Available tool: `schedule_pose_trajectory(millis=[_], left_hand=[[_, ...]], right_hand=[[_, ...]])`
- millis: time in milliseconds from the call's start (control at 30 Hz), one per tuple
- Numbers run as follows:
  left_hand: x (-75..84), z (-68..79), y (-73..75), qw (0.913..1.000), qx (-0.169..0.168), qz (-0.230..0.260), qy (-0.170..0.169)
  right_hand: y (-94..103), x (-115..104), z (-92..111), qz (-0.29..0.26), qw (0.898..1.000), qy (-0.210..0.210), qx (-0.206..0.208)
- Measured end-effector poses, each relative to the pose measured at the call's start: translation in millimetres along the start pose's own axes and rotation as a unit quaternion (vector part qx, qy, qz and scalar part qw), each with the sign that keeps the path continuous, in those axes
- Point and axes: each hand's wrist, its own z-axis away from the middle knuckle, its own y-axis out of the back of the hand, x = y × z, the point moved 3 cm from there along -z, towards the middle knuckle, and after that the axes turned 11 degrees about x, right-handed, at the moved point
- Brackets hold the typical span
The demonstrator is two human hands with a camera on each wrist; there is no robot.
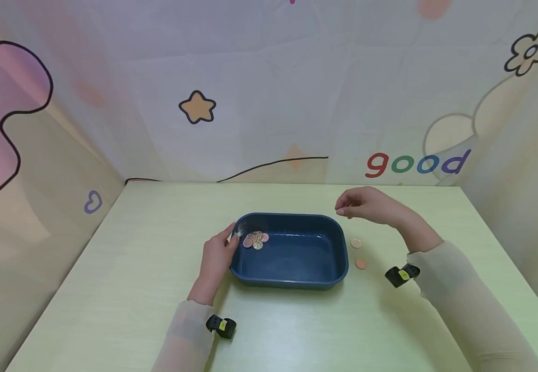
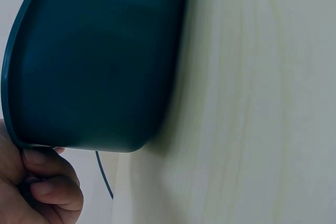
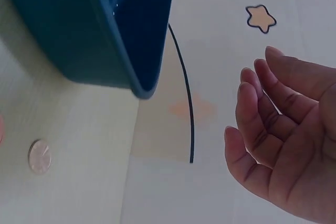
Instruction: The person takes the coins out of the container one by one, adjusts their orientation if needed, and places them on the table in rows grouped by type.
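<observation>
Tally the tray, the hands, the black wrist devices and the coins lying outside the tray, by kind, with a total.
Blue tray: 1
Hands: 2
Black wrist devices: 2
Loose coins outside the tray: 2
Total: 7
The coin pile inside overlaps too much to count surely, so it is left out.

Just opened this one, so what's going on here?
A person's left hand grips the left end of a dark blue tray, where a cluster of coins lies inside. The right hand hovers near the tray's far right corner, holding nothing visible. A pale coin and a coppery coin lie on the table beside it.
</observation>
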Motion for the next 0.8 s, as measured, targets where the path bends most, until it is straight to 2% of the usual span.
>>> schedule_pose_trajectory(millis=[233, 467, 800], left_hand=[[0.1, 0.7, -0.7, 1.0, 0.005, -0.004, -0.006], [1.8, 0.4, 0.1, 1.0, 0.0, -0.007, 0.006], [0.8, 1.1, 0.0, 0.9999, 0.009, -0.003, -0.01]], right_hand=[[-16.6, -23.5, -20.5, 0.017, 0.999, 0.024, -0.036], [-35.0, -41.6, -39.0, 0.036, 0.996, 0.05, -0.063], [-62.8, -64.4, -64.8, 0.023, 0.986, 0.097, -0.135]])
